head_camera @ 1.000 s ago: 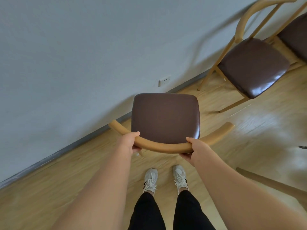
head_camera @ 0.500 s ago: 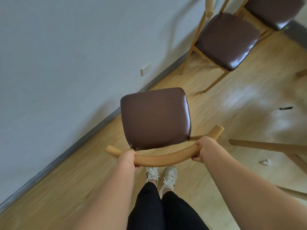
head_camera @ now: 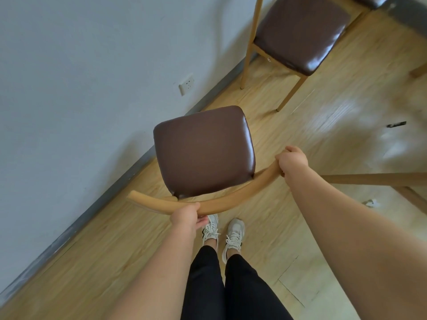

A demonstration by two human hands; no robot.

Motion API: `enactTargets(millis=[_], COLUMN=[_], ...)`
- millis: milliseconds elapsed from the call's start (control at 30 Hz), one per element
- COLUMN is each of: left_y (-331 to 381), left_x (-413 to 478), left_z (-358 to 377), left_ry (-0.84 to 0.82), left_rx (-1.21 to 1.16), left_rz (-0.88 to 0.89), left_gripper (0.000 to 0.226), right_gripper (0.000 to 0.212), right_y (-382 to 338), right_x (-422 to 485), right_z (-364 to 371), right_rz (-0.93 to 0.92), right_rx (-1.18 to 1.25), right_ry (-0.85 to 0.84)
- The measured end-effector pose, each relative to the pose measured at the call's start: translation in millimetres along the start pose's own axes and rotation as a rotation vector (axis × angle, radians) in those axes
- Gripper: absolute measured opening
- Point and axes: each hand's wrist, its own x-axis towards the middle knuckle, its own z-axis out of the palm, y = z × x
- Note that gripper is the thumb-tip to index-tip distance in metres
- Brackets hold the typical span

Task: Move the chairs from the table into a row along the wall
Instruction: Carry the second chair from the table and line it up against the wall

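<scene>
Chair (head_camera: 203,153) rotated; legs hidden

Chair (head_camera: 203,151) before us, beside wall (head_camera: 80,65) | our left hand (head_camera: 186,218) and right hand (head_camera: 293,160) on its backrest (head_camera: 231,202) | chair 2 (head_camera: 298,33) farther along wall, right | socket (head_camera: 186,84) on wall between them | table legs (head_camera: 374,179) far right
</scene>
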Motion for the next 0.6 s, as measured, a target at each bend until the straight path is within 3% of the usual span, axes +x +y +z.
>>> enactTargets(millis=[167, 367, 600], left_y=[0, 19, 68], left_x=[1, 7, 8], left_z=[-8, -2, 41], left_ry=[-0.005, 0.036, 0.166], left_rx=[0.058, 0.15, 0.382], left_rz=[0.04, 0.117, 0.342], left_gripper=[0.025, 0.04, 0.031], right_gripper=[0.043, 0.037, 0.035], right_y=[18, 41, 65], right_x=[-3, -4, 1], right_z=[8, -3, -28], right_rz=[-0.029, 0.111, 0.292], right_rx=[0.039, 0.143, 0.253], right_ry=[0.021, 0.055, -0.005])
